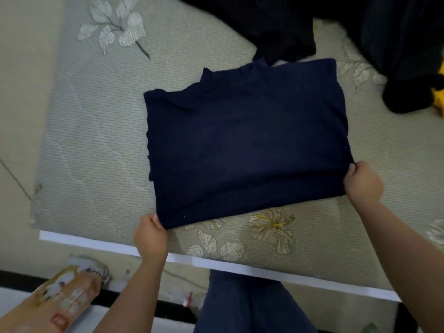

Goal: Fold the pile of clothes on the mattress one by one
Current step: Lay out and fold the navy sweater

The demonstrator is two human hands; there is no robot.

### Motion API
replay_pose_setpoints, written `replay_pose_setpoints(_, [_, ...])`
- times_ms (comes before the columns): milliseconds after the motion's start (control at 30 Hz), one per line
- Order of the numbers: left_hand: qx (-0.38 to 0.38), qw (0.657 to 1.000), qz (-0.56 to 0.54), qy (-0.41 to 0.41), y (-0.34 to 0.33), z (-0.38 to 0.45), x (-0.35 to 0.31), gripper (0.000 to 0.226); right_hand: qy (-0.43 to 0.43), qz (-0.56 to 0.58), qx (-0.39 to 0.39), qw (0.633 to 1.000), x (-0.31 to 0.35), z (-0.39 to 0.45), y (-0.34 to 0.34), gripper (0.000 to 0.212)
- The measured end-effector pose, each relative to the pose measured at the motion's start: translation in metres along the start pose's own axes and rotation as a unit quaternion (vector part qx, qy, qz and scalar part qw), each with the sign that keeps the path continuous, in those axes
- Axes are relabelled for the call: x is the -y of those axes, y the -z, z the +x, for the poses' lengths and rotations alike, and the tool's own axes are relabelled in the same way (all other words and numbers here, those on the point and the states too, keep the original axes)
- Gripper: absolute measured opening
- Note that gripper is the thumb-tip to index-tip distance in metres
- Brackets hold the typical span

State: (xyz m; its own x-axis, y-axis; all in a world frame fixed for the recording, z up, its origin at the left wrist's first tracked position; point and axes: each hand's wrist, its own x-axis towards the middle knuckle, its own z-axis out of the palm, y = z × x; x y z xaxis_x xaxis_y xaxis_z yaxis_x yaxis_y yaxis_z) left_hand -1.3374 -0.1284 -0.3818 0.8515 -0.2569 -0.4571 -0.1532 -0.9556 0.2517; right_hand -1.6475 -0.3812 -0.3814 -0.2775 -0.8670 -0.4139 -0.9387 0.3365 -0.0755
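A navy blue garment (pixel 245 138) lies folded into a rough rectangle on the pale floral mattress (pixel 96 131), its collar end pointing away from me. My left hand (pixel 150 236) grips its near left corner. My right hand (pixel 362 182) grips its near right corner. A pile of dark clothes (pixel 269 22) lies beyond it at the top of the view, and more dark cloth (pixel 406 56) fills the upper right.
The mattress's white near edge (pixel 216 260) runs across below my hands. A patterned orange roll (pixel 55 299) lies on the floor at bottom left. A bit of yellow cloth (pixel 438 99) shows at the right edge. My blue-trousered legs (pixel 252 306) are below.
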Motion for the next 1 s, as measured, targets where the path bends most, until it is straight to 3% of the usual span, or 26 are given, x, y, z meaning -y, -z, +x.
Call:
replay_pose_setpoints(67, [0.018, 0.999, 0.03, -0.009, 0.002, 0.003, -0.011, 0.021, -0.014, -0.016, -0.001, 1.0, 0.005, -0.006, 0.0, 0.029])
replay_pose_setpoints(133, [-0.009, 0.999, 0.028, -0.014, 0.008, 0.004, -0.034, 0.016, 0.016, -0.01, -0.047, 0.999, 0.011, -0.014, 0.0, 0.037])
replay_pose_setpoints(233, [-0.058, 0.984, 0.0, -0.167, 0.016, 0.002, -0.079, 0.03, 0.136, 0.022, -0.109, 0.984, 0.026, -0.025, 0.002, 0.039])
replay_pose_setpoints(300, [-0.029, 0.961, 0.011, -0.276, 0.015, 0.007, -0.111, 0.032, 0.215, 0.035, -0.103, 0.971, 0.044, -0.027, 0.0, 0.04])
replay_pose_setpoints(400, [0.032, 0.931, 0.036, -0.361, 0.002, 0.031, -0.16, 0.034, 0.279, 0.033, -0.06, 0.958, 0.085, -0.016, -0.006, 0.048])
replay_pose_setpoints(600, [0.022, 0.931, 0.137, -0.339, -0.016, 0.104, -0.223, 0.038, 0.333, -0.063, 0.012, 0.941, 0.131, 0.025, -0.037, 0.052])
replay_pose_setpoints(700, [0.053, 0.909, 0.226, -0.347, -0.013, 0.135, -0.239, 0.039, 0.325, -0.092, 0.051, 0.94, 0.128, 0.032, -0.049, 0.053])
replay_pose_setpoints(800, [0.085, 0.872, 0.254, -0.41, -0.009, 0.157, -0.252, 0.028, 0.331, -0.062, 0.035, 0.941, 0.126, 0.034, -0.053, 0.052])
replay_pose_setpoints(900, [0.081, 0.871, 0.218, -0.433, -0.001, 0.168, -0.26, 0.021, 0.351, -0.054, -0.027, 0.935, 0.127, 0.031, -0.051, 0.048])
replay_pose_setpoints(1000, [0.038, 0.864, 0.266, -0.426, -0.004, 0.17, -0.262, 0.023, 0.351, -0.092, -0.05, 0.93, 0.129, 0.031, -0.048, 0.047])
